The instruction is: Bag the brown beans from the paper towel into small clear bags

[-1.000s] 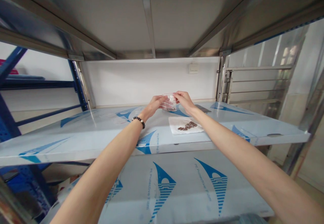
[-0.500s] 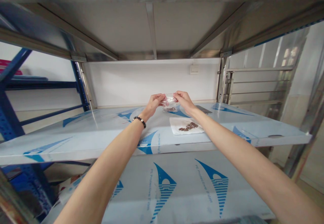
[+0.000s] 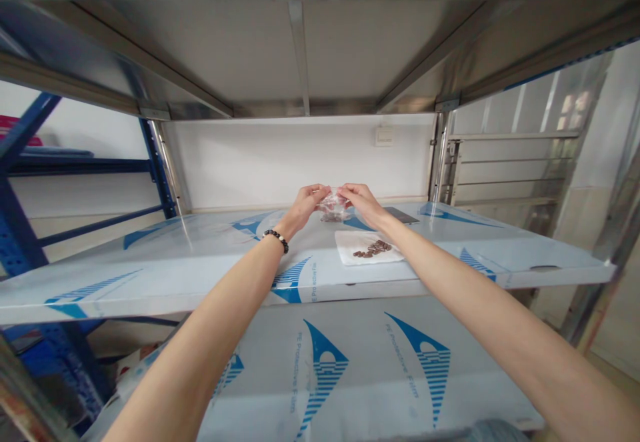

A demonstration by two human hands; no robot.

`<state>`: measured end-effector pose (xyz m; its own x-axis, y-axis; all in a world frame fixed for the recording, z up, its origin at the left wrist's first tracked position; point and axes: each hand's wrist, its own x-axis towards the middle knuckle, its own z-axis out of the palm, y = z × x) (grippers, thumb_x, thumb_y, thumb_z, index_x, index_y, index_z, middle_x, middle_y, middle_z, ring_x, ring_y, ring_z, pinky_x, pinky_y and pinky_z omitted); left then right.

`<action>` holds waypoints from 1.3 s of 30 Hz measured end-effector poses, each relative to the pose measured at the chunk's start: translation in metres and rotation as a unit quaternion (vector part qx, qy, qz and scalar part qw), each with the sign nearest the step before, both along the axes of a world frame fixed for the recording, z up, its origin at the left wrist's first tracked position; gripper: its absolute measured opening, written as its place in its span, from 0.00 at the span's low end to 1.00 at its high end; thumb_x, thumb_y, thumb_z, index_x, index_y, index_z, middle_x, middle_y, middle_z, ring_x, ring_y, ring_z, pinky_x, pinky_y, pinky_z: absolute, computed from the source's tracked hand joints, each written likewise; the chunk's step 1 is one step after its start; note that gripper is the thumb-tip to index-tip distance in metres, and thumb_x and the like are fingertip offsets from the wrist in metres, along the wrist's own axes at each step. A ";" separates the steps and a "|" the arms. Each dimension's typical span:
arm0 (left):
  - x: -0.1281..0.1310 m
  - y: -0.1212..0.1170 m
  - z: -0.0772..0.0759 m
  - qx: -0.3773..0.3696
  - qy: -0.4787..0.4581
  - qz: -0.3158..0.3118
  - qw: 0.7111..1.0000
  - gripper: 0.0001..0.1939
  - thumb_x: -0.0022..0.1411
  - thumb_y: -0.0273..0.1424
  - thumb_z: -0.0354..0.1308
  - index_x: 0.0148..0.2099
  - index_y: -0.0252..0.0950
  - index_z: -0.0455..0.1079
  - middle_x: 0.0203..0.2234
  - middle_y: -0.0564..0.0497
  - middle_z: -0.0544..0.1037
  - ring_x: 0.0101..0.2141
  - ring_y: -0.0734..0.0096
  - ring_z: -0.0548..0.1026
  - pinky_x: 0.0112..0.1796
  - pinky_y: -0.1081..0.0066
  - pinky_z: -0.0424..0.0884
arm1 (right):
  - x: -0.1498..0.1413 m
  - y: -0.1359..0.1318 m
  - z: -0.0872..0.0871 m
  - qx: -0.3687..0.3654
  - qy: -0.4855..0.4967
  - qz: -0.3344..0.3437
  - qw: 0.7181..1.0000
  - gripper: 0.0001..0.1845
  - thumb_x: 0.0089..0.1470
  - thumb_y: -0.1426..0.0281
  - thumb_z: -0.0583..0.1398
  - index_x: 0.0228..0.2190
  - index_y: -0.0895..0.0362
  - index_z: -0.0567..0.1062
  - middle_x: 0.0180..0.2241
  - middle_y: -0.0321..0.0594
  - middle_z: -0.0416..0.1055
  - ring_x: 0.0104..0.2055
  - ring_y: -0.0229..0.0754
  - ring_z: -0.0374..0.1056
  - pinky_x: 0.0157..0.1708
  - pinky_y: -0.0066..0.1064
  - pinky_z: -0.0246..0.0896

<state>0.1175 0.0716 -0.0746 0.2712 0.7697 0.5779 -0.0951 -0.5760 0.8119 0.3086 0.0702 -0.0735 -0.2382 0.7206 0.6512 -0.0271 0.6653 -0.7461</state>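
Observation:
Between my left hand (image 3: 305,206) and my right hand (image 3: 361,203) is a small clear plastic bag (image 3: 333,207) with brown pieces low inside it. Both hands pinch its upper part, and it looks crumpled. Below my right hand, a white paper napkin (image 3: 367,247) lies on the steel shelf (image 3: 200,269). A loose cluster of small brown pieces (image 3: 373,249) rests on the napkin, apart from both hands. A dark beaded bracelet (image 3: 277,241) circles my left wrist.
A dark flat object (image 3: 401,215) lies at the shelf's back right. Another steel shelf (image 3: 320,102) sits overhead, and a lower film-covered shelf (image 3: 380,369) lies below. A blue metal rack (image 3: 30,182) stands at left, and a wall switch (image 3: 383,137) is behind.
My hands have come closer together. The bag, flatter and more open half a second ago, is now bunched between my fingers. The napkin and loose pieces have not moved.

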 end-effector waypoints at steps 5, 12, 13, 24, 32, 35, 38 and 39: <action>-0.001 -0.003 0.001 0.016 0.019 -0.014 1.000 0.21 0.60 0.47 0.71 0.39 0.33 0.76 0.34 0.46 0.81 0.34 0.68 0.78 0.36 0.70 0.73 | 0.001 0.000 -0.003 -0.012 -0.011 0.029 0.999 0.20 0.53 0.50 0.67 0.26 0.54 0.74 0.29 0.37 0.70 0.32 0.40 0.64 0.32 0.32 0.60; 0.003 -0.003 0.000 0.021 0.025 -0.028 0.999 0.21 0.59 0.48 0.71 0.38 0.33 0.76 0.31 0.47 0.80 0.31 0.70 0.76 0.35 0.70 0.71 | -0.001 0.002 -0.003 -0.005 -0.034 0.019 0.999 0.18 0.55 0.54 0.67 0.26 0.54 0.72 0.27 0.36 0.67 0.31 0.39 0.62 0.34 0.34 0.59; 0.004 -0.002 -0.001 0.021 0.026 -0.030 0.999 0.21 0.59 0.47 0.71 0.37 0.33 0.76 0.30 0.47 0.80 0.31 0.71 0.76 0.35 0.70 0.71 | -0.001 0.002 -0.003 -0.006 -0.033 0.020 0.999 0.18 0.54 0.54 0.67 0.26 0.54 0.72 0.27 0.36 0.68 0.31 0.39 0.62 0.34 0.34 0.59; 0.002 -0.006 0.001 0.011 0.049 -0.040 0.998 0.19 0.62 0.45 0.70 0.40 0.33 0.75 0.34 0.46 0.82 0.34 0.68 0.79 0.37 0.69 0.73 | 0.001 -0.001 -0.004 -0.016 -0.032 0.059 0.998 0.20 0.55 0.52 0.68 0.29 0.54 0.71 0.29 0.35 0.68 0.31 0.39 0.63 0.34 0.33 0.58; 0.001 -0.003 -0.002 0.019 0.052 -0.052 0.997 0.19 0.62 0.45 0.70 0.40 0.32 0.77 0.32 0.46 0.81 0.33 0.68 0.79 0.37 0.68 0.74 | 0.001 -0.001 -0.004 -0.050 -0.032 0.061 0.996 0.17 0.55 0.57 0.68 0.28 0.54 0.70 0.28 0.36 0.67 0.31 0.39 0.63 0.33 0.33 0.56; 0.001 -0.001 -0.002 0.021 0.044 -0.019 0.999 0.21 0.59 0.46 0.72 0.39 0.31 0.78 0.29 0.48 0.80 0.31 0.69 0.77 0.34 0.70 0.72 | 0.001 0.000 -0.005 -0.049 -0.018 0.059 0.997 0.17 0.55 0.58 0.68 0.27 0.54 0.70 0.26 0.35 0.66 0.31 0.39 0.61 0.32 0.32 0.54; 0.002 0.000 -0.001 0.013 0.020 0.020 1.000 0.22 0.54 0.46 0.75 0.35 0.31 0.77 0.28 0.47 0.79 0.29 0.70 0.76 0.32 0.70 0.71 | 0.000 0.002 -0.005 -0.032 -0.017 0.048 0.998 0.18 0.56 0.57 0.69 0.26 0.54 0.71 0.25 0.35 0.64 0.29 0.38 0.59 0.31 0.32 0.54; 0.002 0.000 -0.001 0.010 0.009 0.026 1.000 0.22 0.53 0.46 0.76 0.34 0.32 0.77 0.28 0.47 0.79 0.29 0.70 0.76 0.32 0.70 0.72 | 0.001 0.003 -0.005 -0.028 -0.019 0.043 0.998 0.18 0.56 0.57 0.69 0.26 0.54 0.71 0.25 0.35 0.65 0.29 0.38 0.59 0.31 0.33 0.54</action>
